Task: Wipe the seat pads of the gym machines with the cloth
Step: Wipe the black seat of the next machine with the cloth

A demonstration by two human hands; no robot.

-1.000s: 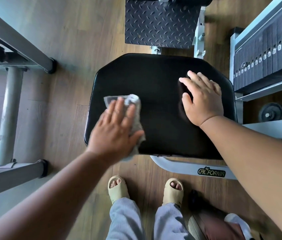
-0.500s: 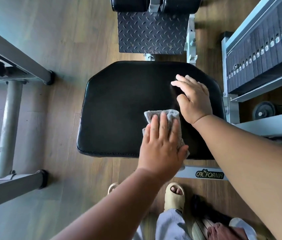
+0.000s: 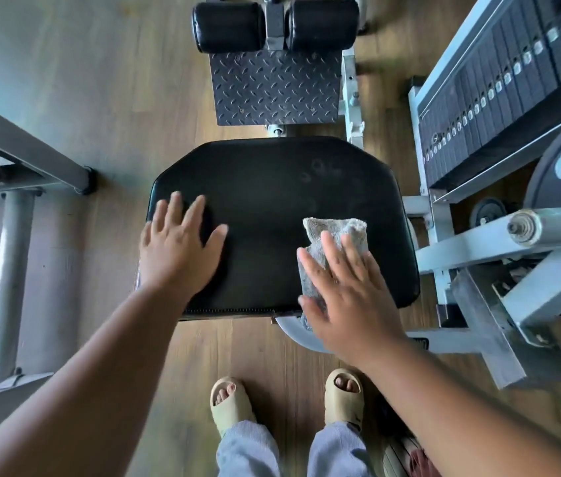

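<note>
The cloth [image 3: 332, 251] has changed hands: the right hand [image 3: 347, 297] now presses it with straight fingers at the seat pad's [image 3: 272, 187] near-right corner, while the left hand [image 3: 177, 251] rests flat, fingers spread, at the pad's left.

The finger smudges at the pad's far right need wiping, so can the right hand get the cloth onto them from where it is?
Probably yes. The right hand presses the cloth flat on the pad, and only bare pad lies between it and the smudges just ahead.
</note>
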